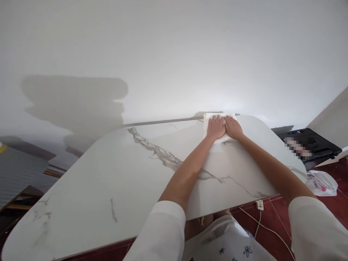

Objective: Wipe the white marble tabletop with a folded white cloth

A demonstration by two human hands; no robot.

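Observation:
A folded white cloth (206,127) lies flat on the white marble-patterned tabletop (103,181), at its far edge by the wall. My left hand (216,127) presses on the cloth, palm down with the fingers stretched forward and slightly apart. Close beside it, my right hand (233,127) also lies flat on the cloth, its fingers extended and angled toward the left hand. The two hands touch or nearly touch near the thumbs. Both arms reach straight out across the table.
A pale wall (174,54) rises behind the table. Right of it stand a black case (320,145) and a white plastic bag (323,183) on the red floor (277,217). A power socket (259,205) with a cable lies below the near edge. A grey ribbed object (21,177) stands left.

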